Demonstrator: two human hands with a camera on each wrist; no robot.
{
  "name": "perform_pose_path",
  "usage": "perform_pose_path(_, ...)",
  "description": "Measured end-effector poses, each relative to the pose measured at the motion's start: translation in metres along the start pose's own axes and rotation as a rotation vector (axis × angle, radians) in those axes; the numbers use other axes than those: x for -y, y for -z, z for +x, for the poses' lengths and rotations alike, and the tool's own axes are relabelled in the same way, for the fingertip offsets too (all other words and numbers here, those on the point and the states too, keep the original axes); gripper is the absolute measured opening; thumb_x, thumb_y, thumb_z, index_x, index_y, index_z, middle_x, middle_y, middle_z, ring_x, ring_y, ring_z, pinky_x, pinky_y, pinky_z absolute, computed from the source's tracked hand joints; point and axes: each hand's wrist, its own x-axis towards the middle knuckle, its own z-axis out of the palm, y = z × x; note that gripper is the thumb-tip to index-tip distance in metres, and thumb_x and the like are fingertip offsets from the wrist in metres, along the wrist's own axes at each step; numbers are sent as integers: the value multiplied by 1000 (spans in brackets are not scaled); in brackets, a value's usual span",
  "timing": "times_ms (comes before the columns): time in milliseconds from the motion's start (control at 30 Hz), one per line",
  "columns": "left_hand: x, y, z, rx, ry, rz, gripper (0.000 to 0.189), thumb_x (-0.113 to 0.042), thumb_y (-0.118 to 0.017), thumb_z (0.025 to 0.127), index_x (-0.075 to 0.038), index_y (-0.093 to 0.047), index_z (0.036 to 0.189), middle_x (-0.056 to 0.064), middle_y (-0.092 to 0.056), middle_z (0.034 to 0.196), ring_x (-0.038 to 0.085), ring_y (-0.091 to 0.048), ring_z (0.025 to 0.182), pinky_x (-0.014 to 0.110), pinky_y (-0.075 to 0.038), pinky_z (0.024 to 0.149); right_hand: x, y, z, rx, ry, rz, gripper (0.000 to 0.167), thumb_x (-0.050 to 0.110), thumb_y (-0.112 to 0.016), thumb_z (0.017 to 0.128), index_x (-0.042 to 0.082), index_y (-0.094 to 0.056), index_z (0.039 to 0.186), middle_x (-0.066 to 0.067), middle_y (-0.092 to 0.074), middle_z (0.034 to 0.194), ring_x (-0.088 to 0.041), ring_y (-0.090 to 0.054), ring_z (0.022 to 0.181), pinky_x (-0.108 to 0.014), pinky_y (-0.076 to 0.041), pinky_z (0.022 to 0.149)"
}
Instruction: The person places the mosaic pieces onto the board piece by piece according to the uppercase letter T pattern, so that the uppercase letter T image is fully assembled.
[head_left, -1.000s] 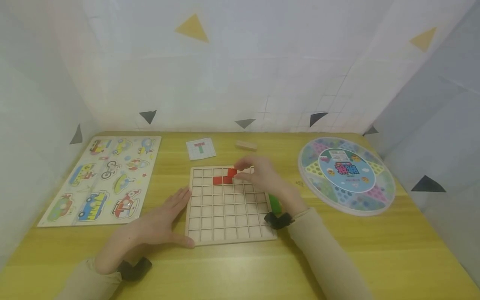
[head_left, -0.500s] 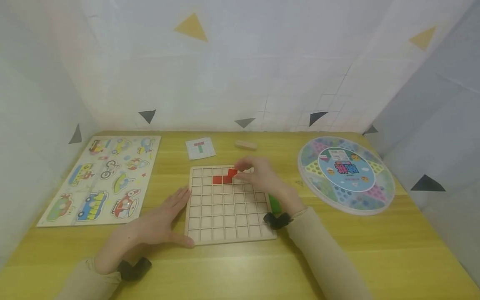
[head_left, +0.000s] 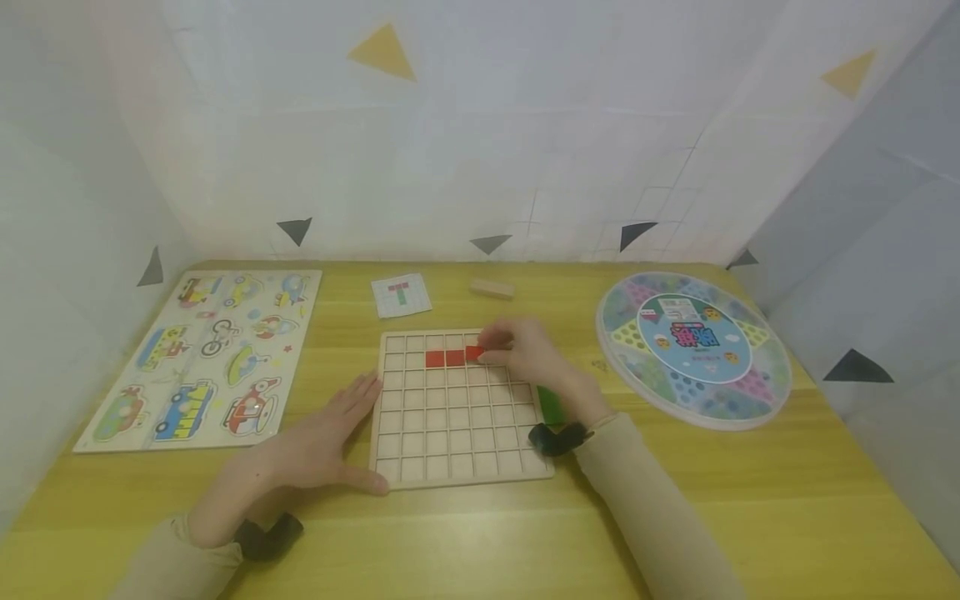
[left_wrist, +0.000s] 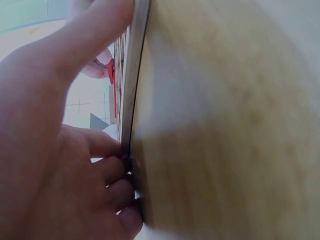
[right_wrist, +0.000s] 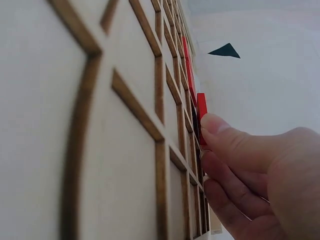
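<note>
A wooden grid board (head_left: 459,421) lies on the table, with two red square tiles (head_left: 445,359) side by side in its second row from the back. My right hand (head_left: 531,354) pinches a third red tile (right_wrist: 202,107) between thumb and fingers. That tile is just right of the other two and, in the right wrist view, stands slightly proud of the grid. Along the board's left edge rests my left hand (head_left: 318,446), fingers extended, thumb at the near corner. Under my right wrist, beside the board, a green piece (head_left: 551,408) is partly hidden.
Behind the board lie a paper card (head_left: 402,297) with a red and green T pattern and a small wooden block (head_left: 492,289). A vehicle picture puzzle (head_left: 296,367) is at the left, and a round patterned board (head_left: 615,367) at the right. A pale wall closes the back.
The pinched red tile has moved from above the grid's back row rightward and toward me, coming level with the other two. My left hand and the board have stayed put.
</note>
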Motion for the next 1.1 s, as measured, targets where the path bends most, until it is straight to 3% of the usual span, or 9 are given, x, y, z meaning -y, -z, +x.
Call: perform_pose_path(1100,-1,1,0,-3,-5,3,136,-77,-72,68,-7,-3,161,14,4,168,41,-3,153,60,-15,121,2,4,-3,29,5,-30,17,13,-77,88,11,-76,104,0,-75,102,-18,-69,100,-37,-56,94)
